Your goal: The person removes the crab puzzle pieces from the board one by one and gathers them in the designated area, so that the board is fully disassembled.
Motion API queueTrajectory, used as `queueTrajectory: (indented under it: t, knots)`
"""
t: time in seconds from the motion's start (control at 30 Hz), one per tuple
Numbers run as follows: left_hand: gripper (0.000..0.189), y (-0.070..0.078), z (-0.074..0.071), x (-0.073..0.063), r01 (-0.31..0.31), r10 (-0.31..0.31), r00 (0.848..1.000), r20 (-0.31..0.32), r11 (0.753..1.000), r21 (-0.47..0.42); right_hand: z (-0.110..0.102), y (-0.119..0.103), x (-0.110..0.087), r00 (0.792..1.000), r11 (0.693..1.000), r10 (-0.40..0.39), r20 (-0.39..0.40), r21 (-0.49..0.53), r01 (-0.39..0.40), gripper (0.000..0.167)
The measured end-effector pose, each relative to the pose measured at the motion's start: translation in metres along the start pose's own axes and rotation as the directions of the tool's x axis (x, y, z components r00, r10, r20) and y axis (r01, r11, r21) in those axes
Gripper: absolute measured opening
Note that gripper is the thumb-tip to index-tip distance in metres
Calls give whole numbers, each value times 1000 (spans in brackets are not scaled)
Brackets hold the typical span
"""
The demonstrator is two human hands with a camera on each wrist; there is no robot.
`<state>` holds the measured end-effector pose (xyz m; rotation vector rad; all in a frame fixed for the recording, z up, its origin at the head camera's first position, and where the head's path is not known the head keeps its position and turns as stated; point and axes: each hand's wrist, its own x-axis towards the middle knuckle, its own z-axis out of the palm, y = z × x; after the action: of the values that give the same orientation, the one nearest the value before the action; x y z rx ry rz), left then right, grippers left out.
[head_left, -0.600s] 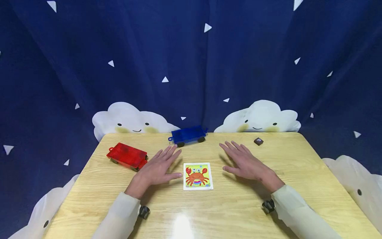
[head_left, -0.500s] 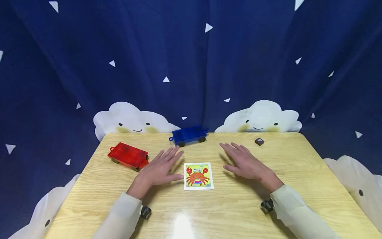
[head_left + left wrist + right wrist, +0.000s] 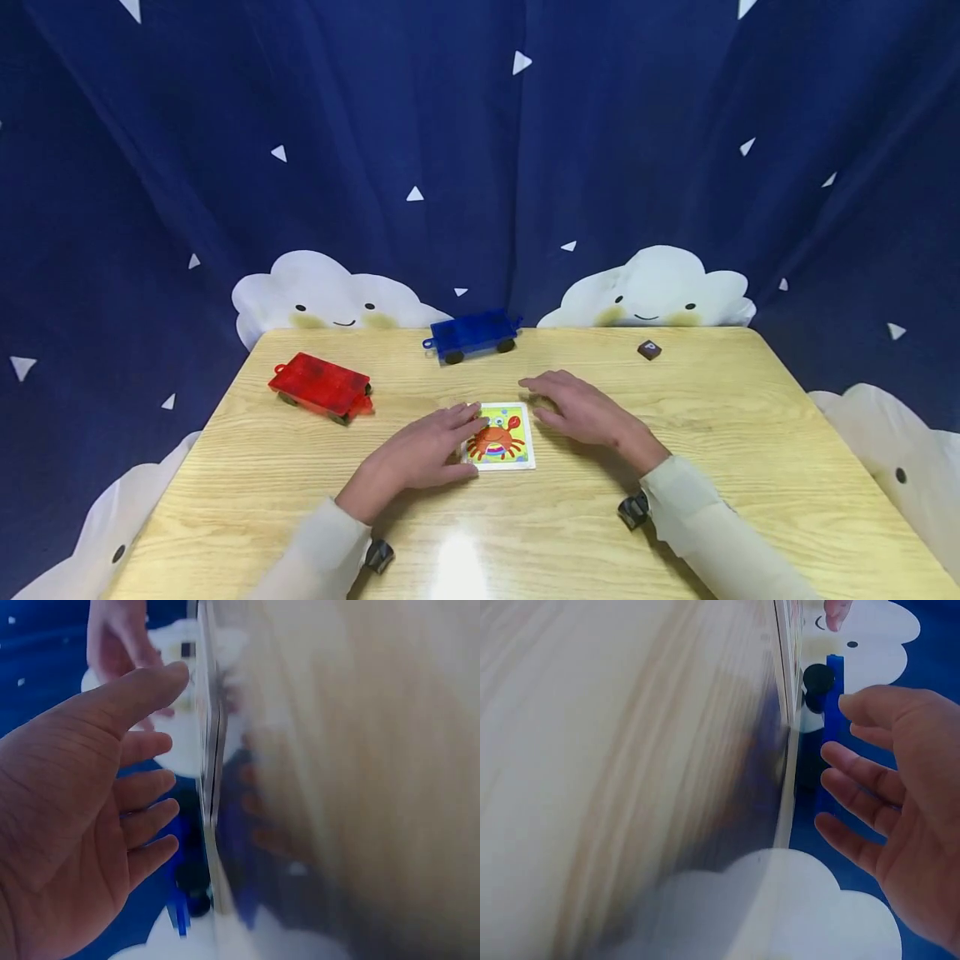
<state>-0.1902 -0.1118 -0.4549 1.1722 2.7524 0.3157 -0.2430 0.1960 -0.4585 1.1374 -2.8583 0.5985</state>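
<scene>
A square board with a red crab picture [image 3: 501, 442] and a white border lies on the wooden table. My left hand [image 3: 420, 450] is over its left edge, fingers loosely bent and overlapping the picture's upper left; the thumb is at the lower left. In the left wrist view a gap shows between the left fingertips [image 3: 169, 844] and the board's layered edge [image 3: 213, 735]. My right hand [image 3: 588, 408] hovers just right of the board, fingers pointing left and slightly bent, holding nothing. The right wrist view shows the right fingertips [image 3: 829, 776] off the table surface.
A red toy wagon [image 3: 321, 385] stands on the table [image 3: 712, 417] at left. At the back edge is a blue toy wagon [image 3: 472, 335]. A small dark tile marked P [image 3: 649, 350] lies at back right. A blue curtain [image 3: 480, 150] with clouds hangs behind.
Both hands have moved inward toward the board; the left now overlaps its left side, and the right has come close to its right edge. The wagons and the tile stay put.
</scene>
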Motion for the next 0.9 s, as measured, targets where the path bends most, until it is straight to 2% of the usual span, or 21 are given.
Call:
queueTrajectory:
  t: [0.3, 0.47, 0.67, 0.9]
  knots:
    - [63, 29, 12, 10, -56, 56, 998, -5, 994, 99, 9, -5, 24, 999, 996, -46, 23, 77, 44, 32]
    - [62, 37, 12, 14, -58, 58, 998, 4, 987, 151, 14, -5, 37, 997, 980, -58, 44, 192, 49, 27]
    - [58, 43, 14, 20, -51, 50, 999, 10, 982, 181, 20, -5, 53, 994, 925, -87, 60, 375, 58, 23]
    - [49, 47, 18, 25, -36, 28, 999, 40, 981, 192, 23, -6, 70, 984, 830, -82, 161, 558, -22, 24]
